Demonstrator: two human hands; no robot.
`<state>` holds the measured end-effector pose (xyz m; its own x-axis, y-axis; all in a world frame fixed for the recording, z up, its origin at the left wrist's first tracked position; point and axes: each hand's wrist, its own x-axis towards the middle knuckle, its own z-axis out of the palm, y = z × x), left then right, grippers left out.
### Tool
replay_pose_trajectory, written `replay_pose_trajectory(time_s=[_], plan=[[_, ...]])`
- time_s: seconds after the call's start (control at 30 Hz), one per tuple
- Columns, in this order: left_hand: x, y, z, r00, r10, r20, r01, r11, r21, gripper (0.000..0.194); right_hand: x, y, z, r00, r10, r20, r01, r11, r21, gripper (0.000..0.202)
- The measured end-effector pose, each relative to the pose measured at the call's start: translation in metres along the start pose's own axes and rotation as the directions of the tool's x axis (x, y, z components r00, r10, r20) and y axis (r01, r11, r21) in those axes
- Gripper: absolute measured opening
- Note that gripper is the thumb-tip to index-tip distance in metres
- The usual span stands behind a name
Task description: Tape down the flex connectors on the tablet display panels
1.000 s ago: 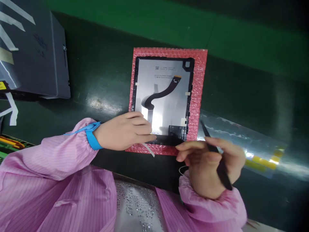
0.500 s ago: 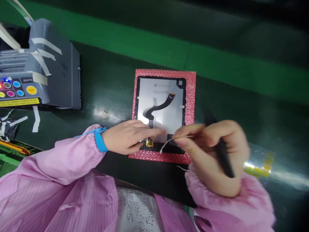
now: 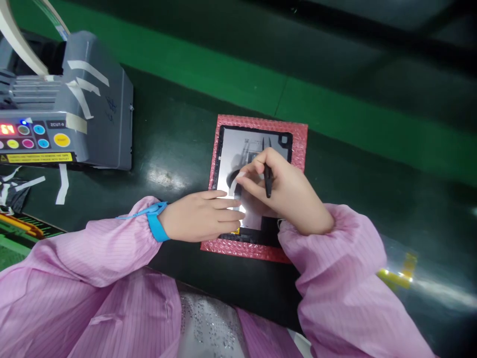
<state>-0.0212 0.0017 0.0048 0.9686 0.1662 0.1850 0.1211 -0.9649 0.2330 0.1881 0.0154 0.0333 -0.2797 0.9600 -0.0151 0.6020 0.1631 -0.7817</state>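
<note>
A tablet screen lies face down on pink bubble wrap, its silvery back showing inside a black frame. My left hand lies flat with fingers stretched over the screen's lower left part, covering most of the yellow patch. Between thumb and forefinger, my right hand pinches a pale strip of tape just above the screen. Black tweezers are tucked in the same hand, tips pointing away from me. The dark ribbon cable is largely hidden beneath the right hand.
To the left stands a grey tape dispenser with white tape pieces stuck on it. Tape scraps lie below it. A clear film with yellow tape rests at the right, beside my right sleeve. A green strip crosses the table's far side.
My right hand has moved left and away from me, over the screen, carrying the tape and tweezers. My left hand has gone from pointing with one finger to lying flat.
</note>
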Motion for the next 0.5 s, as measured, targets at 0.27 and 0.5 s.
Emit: replay_pose_trajectory(time_s=[0.27, 0.5], plan=[[0.0026, -0.0030, -0.0002, 0.999, 0.044, 0.005, -0.044, 0.999, -0.007, 0.025, 0.0049, 0.0004, 0.0000, 1.000, -0.005, 0.017, 0.005, 1.000, 0.017, 0.032], [0.0077, -0.0085, -0.0018, 0.994, 0.081, 0.067, -0.079, 0.996, -0.036, 0.023, 0.0073, 0.0034, 0.0025, 1.000, -0.009, 0.029, 0.007, 0.998, 0.068, 0.033]])
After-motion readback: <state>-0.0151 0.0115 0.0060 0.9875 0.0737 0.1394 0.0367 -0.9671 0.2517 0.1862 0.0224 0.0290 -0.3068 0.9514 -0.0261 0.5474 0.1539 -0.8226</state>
